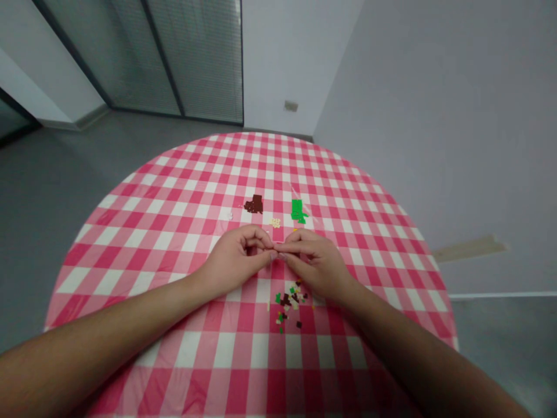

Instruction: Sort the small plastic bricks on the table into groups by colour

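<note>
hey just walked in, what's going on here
A person is working with both hands over a checked tablecloth. The left hand and right hand meet at the fingertips; anything between them is too small to make out. Beyond them lie brown pieces, cream pieces and green pieces. A loose scatter of mixed pieces lies on the near side, between the forearms.

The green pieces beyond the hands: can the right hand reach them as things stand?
Probably yes: nothing tall stands between the right hand and the green pieces, though its fingers look occupied beside the left hand.
</note>
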